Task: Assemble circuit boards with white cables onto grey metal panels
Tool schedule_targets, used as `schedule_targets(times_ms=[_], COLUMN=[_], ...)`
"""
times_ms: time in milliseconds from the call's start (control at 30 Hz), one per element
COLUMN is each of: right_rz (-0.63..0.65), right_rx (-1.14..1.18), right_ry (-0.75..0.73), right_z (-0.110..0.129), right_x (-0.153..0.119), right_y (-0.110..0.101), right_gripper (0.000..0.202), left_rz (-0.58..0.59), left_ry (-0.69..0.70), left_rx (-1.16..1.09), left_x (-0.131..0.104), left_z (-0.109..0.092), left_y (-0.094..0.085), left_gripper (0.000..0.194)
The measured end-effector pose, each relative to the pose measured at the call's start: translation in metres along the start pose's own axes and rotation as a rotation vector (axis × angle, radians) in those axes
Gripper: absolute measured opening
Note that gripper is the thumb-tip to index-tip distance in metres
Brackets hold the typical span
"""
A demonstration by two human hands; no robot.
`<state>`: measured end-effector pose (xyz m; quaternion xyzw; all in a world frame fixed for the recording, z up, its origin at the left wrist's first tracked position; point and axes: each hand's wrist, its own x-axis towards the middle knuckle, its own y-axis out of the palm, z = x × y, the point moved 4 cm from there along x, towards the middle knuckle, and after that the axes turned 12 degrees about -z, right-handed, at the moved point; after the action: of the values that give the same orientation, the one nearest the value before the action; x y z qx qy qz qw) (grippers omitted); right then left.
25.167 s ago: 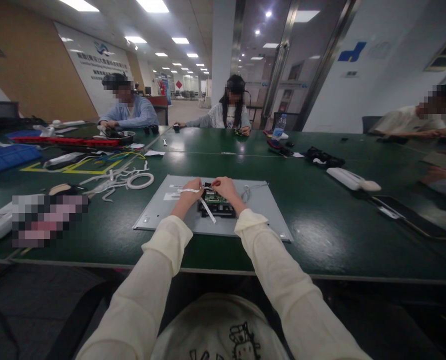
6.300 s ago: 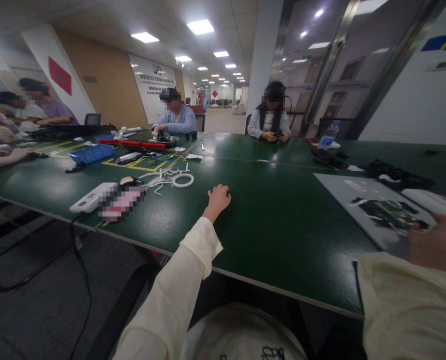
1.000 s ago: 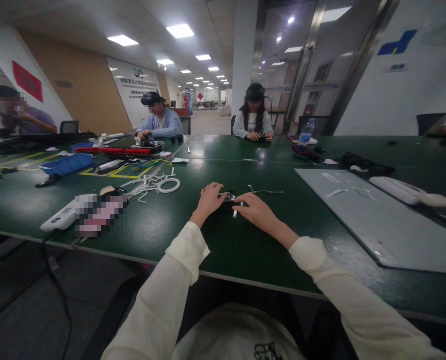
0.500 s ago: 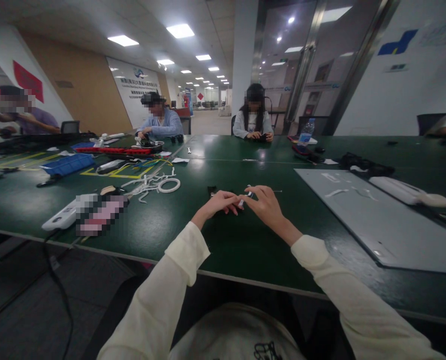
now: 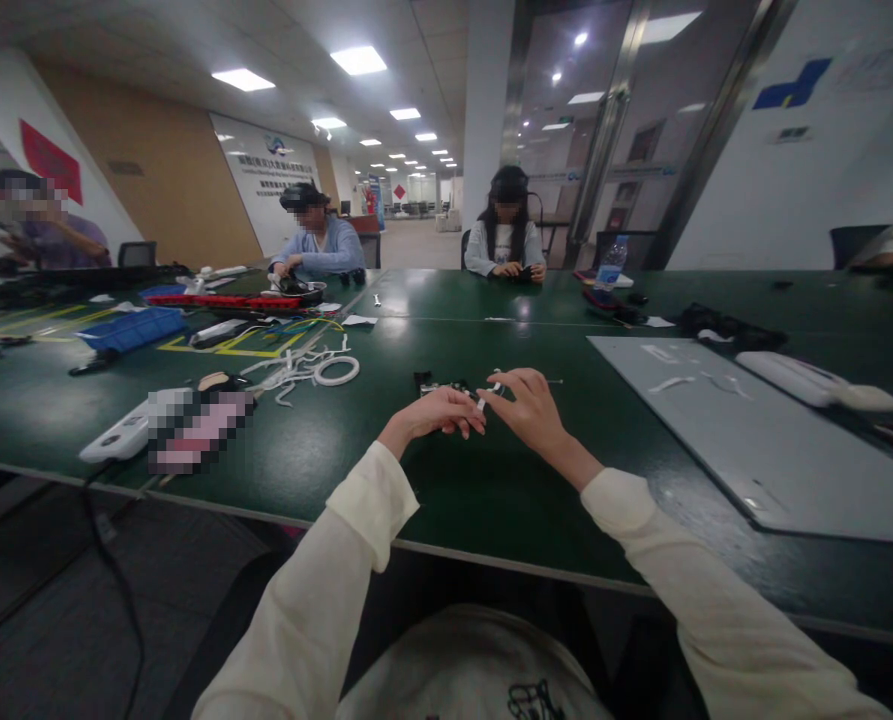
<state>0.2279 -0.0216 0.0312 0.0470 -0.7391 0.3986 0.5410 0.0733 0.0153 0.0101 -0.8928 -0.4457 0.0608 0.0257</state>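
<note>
My left hand [image 5: 443, 412] is over the green table [image 5: 483, 510], its fingers bent together around something I cannot make out. Close by on the right, my right hand [image 5: 527, 405] pinches a small white piece [image 5: 482, 403] between thumb and fingers, near the left fingertips. Just beyond both hands lies a dark part [image 5: 423, 382] with small light details, partly hidden by them. A thin rod [image 5: 555, 381] sticks out behind my right hand.
White strips and a white ring [image 5: 336, 371] lie to the left, with a blue tray [image 5: 131, 329] and a white device [image 5: 127, 428]. A grey board [image 5: 761, 440] covers the right side. Several people sit around the table; a bottle [image 5: 612, 264] stands far right.
My left hand has drawn slightly left and away from the right fingertips, showing more of the dark part behind. My right hand is almost where it was.
</note>
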Motion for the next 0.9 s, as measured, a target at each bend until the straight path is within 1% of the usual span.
schedule_targets(times_ms=[100,167,267,333,433,500,533,600,667,733,800,900], right_rz=[-0.019,-0.025,-0.086,-0.155,-0.195,-0.152,-0.113,-0.028,0.036,0.064,0.073,0.059], right_rx=[-0.013,-0.008,0.019,0.075,0.300,0.496,0.585,0.717,0.761,0.723,0.660,0.593], right_ry=[0.003,0.036,0.161,0.324,0.682,0.916,1.009,1.119,1.121,1.041,0.957,0.931], right_z=[0.001,0.000,-0.005,-0.015,-0.035,-0.044,-0.047,-0.046,-0.043,-0.039,-0.037,-0.037], right_x=[0.001,0.003,0.006,0.005,-0.005,-0.015,-0.019,-0.023,-0.022,-0.018,-0.015,-0.014], right_y=[-0.001,-0.002,-0.005,-0.005,0.001,0.011,0.016,0.023,0.027,0.027,0.026,0.023], right_gripper=[0.024,0.025,0.026,0.030,0.040,0.048,0.052,0.057,0.056,0.046,0.036,0.030], left_rz=[-0.013,-0.026,-0.032,-0.036,-0.056,-0.071,-0.075,-0.075,-0.066,-0.051,-0.040,-0.071], left_ry=[-0.009,-0.017,0.000,0.027,0.045,0.042,0.041,0.044,0.061,0.082,0.087,0.062], left_rx=[0.026,0.047,0.076,0.097,0.148,0.187,0.206,0.240,0.268,0.293,0.318,0.344], left_x=[0.000,-0.001,-0.003,-0.004,-0.005,-0.004,-0.004,-0.003,-0.003,-0.003,-0.003,-0.002], left_z=[0.000,-0.001,-0.004,-0.008,-0.010,-0.011,-0.010,-0.009,-0.007,-0.006,-0.006,-0.005], left_y=[-0.001,-0.001,0.000,0.001,0.001,0.000,0.000,0.000,0.000,0.000,0.002,0.002], left_gripper=[0.029,0.029,0.030,0.029,0.027,0.027,0.027,0.027,0.026,0.026,0.027,0.031])
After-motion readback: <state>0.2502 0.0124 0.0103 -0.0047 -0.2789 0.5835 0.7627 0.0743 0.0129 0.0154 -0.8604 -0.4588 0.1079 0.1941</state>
